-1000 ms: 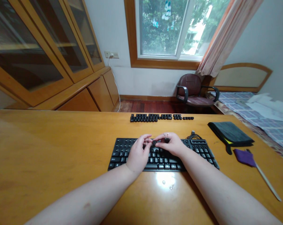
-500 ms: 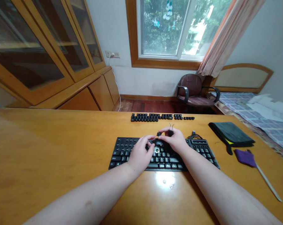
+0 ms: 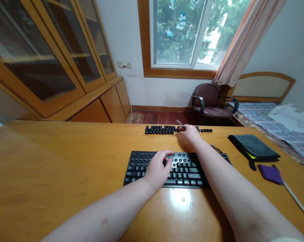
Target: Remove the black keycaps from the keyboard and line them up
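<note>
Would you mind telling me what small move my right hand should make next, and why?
Probably lower the right hand and release any keycap on its wire keycap puller into the row of loose keycaps: the hand sits right at that row with the puller raised, while the left hand rests on the keyboard.

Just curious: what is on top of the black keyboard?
The left hand rests on the middle of the keyboard. The right forearm crosses over its right end, the right hand holding a wire tool beyond. Keys beneath both are hidden.
</note>
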A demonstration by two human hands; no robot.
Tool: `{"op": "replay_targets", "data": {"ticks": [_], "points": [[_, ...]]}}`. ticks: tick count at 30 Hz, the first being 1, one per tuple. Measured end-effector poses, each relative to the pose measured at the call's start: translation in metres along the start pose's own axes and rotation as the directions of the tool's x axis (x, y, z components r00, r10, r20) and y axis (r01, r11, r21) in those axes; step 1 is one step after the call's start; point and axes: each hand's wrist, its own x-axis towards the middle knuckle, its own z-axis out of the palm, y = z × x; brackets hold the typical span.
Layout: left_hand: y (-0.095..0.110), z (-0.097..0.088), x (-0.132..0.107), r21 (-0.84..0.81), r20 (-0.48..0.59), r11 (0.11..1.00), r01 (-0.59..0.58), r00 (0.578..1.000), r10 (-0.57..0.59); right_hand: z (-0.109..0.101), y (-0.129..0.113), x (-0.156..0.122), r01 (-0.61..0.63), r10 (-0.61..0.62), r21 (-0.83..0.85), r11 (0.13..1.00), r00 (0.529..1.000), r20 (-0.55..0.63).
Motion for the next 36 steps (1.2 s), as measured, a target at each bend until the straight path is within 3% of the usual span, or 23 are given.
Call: {"op": "replay_targets", "data": {"ticks": [4,7,25,36], "points": [[0.0,0.0,0.0,-0.007,0.007,1.0,0.007,1.0,-0.007,0.016,0.007,-0.002,-0.011,0.011,-0.065,0.998,1.0,0.003],[0.0,0.0,0.0,-0.01,0.004,1.0,0.012,1.0,-0.012,0.02,0.008,-0.004,0.047,-0.045,-0.094,0.994,0.999,0.022],[-0.001,0.001,0.0,-0.001,0.001,1.0,0.013,1.0,-0.013,0.019,0.004,-0.004,0.049,-0.052,-0.152,0.987,0.999,-0.017],[0.0,0.001,0.0,-0.004,0.004,1.0,0.014,1.0,-0.014,0.023,0.006,-0.003,0.151,-0.152,-0.18,0.972,0.988,0.009]]}}
